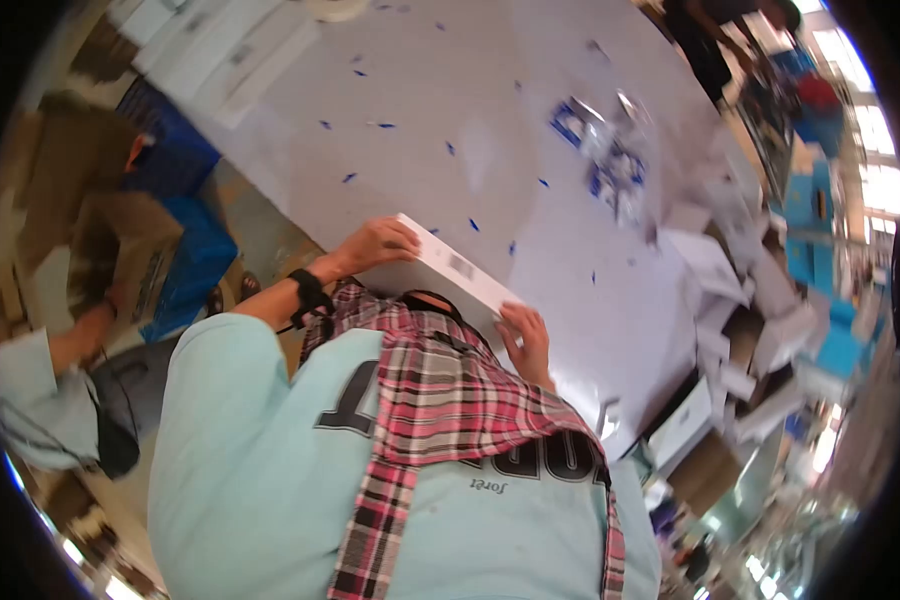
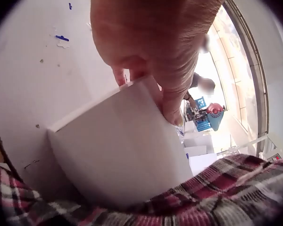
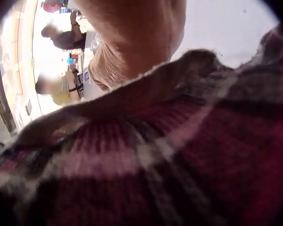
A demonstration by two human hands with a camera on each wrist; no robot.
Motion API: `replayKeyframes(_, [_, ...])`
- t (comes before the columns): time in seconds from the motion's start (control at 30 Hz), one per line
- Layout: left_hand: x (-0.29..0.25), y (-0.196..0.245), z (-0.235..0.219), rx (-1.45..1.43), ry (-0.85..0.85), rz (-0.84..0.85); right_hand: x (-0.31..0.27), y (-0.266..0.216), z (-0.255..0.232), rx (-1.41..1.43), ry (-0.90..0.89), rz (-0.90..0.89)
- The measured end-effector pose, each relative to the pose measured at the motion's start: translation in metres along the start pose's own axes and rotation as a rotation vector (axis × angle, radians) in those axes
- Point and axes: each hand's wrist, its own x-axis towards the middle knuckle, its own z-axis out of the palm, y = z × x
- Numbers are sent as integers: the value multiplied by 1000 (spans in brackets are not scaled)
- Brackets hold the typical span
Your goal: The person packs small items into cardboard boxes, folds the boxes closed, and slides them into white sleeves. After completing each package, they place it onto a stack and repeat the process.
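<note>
A white box point(image 1: 458, 266), its narrow side with a printed barcode label facing up, lies between both hands close to the person's front. The left hand point(image 1: 382, 245) grips its left end; in the left wrist view that hand point(image 2: 148, 42) has the thumb on one face of the box point(image 2: 118, 146) and fingers over the edge. At the other end, the right hand point(image 1: 526, 338) holds the box, fingers bent over the corner. In the right wrist view only part of the right hand point(image 3: 132, 42) shows; plaid cloth point(image 3: 132, 155) hides its fingertips.
Small blue scraps point(image 1: 473, 225) dot the pale table point(image 1: 370, 170). Clear and blue wrappers point(image 1: 615, 165) lie at the upper right, white boxes point(image 1: 235, 50) at the upper left. Open cartons point(image 1: 745, 335) crowd the right side; another person point(image 1: 45, 390) is at the left.
</note>
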Motion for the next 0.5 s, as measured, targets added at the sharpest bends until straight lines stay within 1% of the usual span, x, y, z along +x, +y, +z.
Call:
replayKeyframes(0.1, [-4, 19, -5, 32, -1, -3, 35, 5, -12, -89, -313, 16])
replayKeyframes(0.13, [-7, 19, -6, 23, -19, -10, 48, 12, -9, -193, -290, -171])
replayKeyframes(0.2, [-9, 19, -7, 13, -30, -33, 74, 8, 0, -162, -318, -173])
replayKeyframes(0.3, [-14, 28, -9, 68, -31, -15, 80, 3, 27, -159, -557, -58])
replayKeyframes(0.33, [-15, 32, -12, 131, -62, 24, 76, 1, 32, -222, -559, -32])
replayKeyframes(0.4, [-18, 38, -14, 253, -108, 91, 63, -6, 34, -287, -459, -90])
replayKeyframes(0.5, [-16, 35, -12, 485, -175, 201, 69, -13, 28, -391, -308, -164])
